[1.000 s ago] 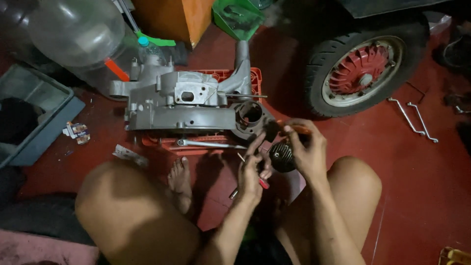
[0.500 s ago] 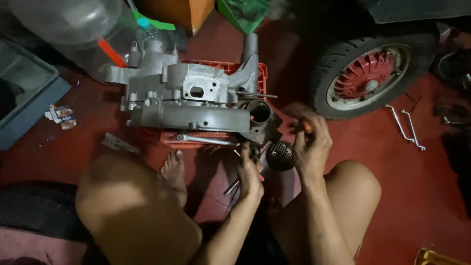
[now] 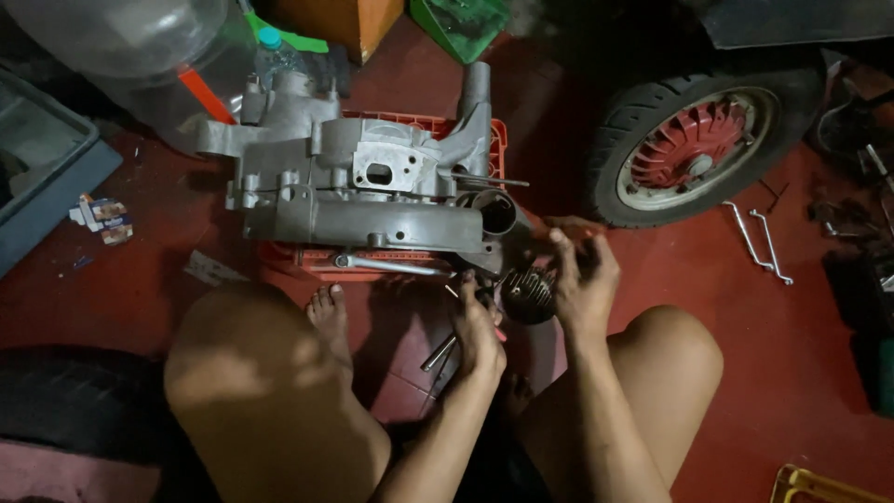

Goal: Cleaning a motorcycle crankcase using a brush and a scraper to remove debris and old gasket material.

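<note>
Gripping a dark finned cylinder, the right hand curls around its 3 o'clock side. Left hand pinches closed at the cyl's 9 o'clock edge, possibly on a small tool, too dim to tell. Cyl sits just at 5 o'clock of the grey engine crankcase, which rests on a red crate. Scooter wheel at 2 o'clock; wrenches beside it.

Open red floor at lower right gives passing room; engine casing blocks centre, wheel crowds upper right, knees hem below.
</note>
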